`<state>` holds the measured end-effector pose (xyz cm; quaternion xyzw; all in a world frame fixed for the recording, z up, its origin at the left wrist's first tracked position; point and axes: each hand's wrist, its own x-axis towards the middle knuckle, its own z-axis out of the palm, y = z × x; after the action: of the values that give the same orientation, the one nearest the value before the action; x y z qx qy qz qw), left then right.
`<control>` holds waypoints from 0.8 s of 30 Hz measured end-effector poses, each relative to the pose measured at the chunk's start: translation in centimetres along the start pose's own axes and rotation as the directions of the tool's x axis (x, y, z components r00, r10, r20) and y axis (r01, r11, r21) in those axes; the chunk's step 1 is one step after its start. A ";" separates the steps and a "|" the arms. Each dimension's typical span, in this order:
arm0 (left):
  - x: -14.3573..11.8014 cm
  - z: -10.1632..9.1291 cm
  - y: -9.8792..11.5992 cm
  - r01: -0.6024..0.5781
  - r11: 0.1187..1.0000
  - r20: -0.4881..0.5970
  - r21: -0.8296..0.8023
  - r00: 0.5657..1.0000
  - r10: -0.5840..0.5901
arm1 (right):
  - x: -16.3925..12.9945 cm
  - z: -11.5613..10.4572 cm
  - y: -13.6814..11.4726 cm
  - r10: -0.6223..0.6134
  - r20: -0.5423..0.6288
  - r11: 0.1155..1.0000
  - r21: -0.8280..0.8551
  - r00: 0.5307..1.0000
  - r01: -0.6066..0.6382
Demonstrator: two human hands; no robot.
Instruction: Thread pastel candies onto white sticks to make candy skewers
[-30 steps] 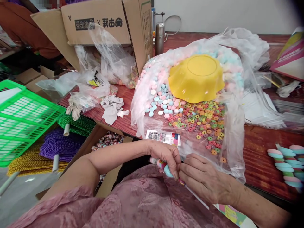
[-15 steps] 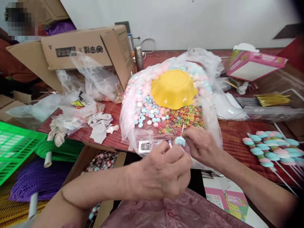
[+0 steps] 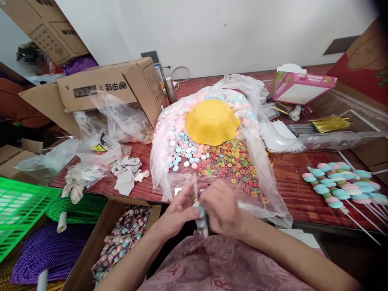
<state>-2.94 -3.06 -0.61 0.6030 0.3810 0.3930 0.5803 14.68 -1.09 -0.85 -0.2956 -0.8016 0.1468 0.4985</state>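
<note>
In front of my lap I hold a marshmallow candy skewer (image 3: 200, 216), pale blue, with a thin white stick (image 3: 196, 188) pointing up. My left hand (image 3: 178, 210) is closed around its left side, thumb across the candy. My right hand (image 3: 222, 208) is closed at the upper part, where the stick meets the candy; what its fingertips pinch is blurred and partly hidden. Just beyond lie pink, blue and white marshmallows (image 3: 189, 151) and colourful gummy rings (image 3: 230, 157) on a plastic sheet (image 3: 163, 169), around an upturned yellow bowl (image 3: 212, 121).
Finished-looking candy skewers (image 3: 339, 184) lie at the right. Gold twist ties (image 3: 330, 124) sit behind them. A cardboard box (image 3: 106, 85) stands at the back left. Below the table edge are a box of wrapped candies (image 3: 121, 238), a green basket (image 3: 21, 214) and purple bundles (image 3: 48, 250).
Both hands have moved left and down towards my lap with the candy skewer. My left hand has turned, so its thumb now shows. The view has shifted, uncovering more gummy rings.
</note>
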 end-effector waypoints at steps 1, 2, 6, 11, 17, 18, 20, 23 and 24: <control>-1.1 -0.7 -0.1 0.067 0.998 0.042 0.011 0.997 -0.068 | 0.0 0.9 -0.4 -0.089 0.033 0.995 -0.034 0.996 0.090; -2.2 -1.6 -0.1 0.108 0.991 0.038 0.079 0.993 -0.111 | 0.1 2.0 -0.8 -0.085 0.124 0.995 -0.038 0.989 0.090; -7.0 -6.8 -0.5 0.095 0.729 -0.098 0.678 0.994 -0.039 | -0.1 7.1 -2.2 0.253 0.618 0.951 -0.017 0.745 -0.309; -11.8 -13.1 -2.6 0.341 -0.017 -0.327 0.940 0.884 -0.333 | -1.6 8.5 -2.8 0.141 0.687 0.982 -0.007 0.713 -0.187; -3.1 -5.5 -3.0 -0.081 0.163 0.064 0.983 0.992 0.107 | -3.6 2.2 -1.1 0.049 0.410 0.998 0.020 0.911 -0.062; -1.0 -3.2 -2.9 -0.162 0.166 0.144 0.973 0.983 0.112 | -3.9 0.9 -0.5 0.107 0.326 0.994 -0.008 0.939 -0.111; 2.4 0.4 -3.0 -0.215 0.109 0.214 0.971 0.977 0.019 | -4.5 -1.5 0.6 0.242 0.182 0.969 -0.085 0.953 -0.230; 4.2 2.3 -4.0 -0.184 0.023 0.184 0.983 0.983 -0.021 | -5.6 -4.2 1.9 0.306 0.098 0.918 -0.293 0.947 -0.266; 4.1 2.1 -4.5 -0.179 0.010 0.179 0.984 0.984 -0.002 | -6.0 -4.7 2.2 0.306 0.103 0.898 -0.360 0.946 -0.252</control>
<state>0.63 -0.04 -5.01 0.8826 0.4700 0.0082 -0.0119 21.54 -3.36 -4.10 -0.4772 -0.8007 0.0981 0.3486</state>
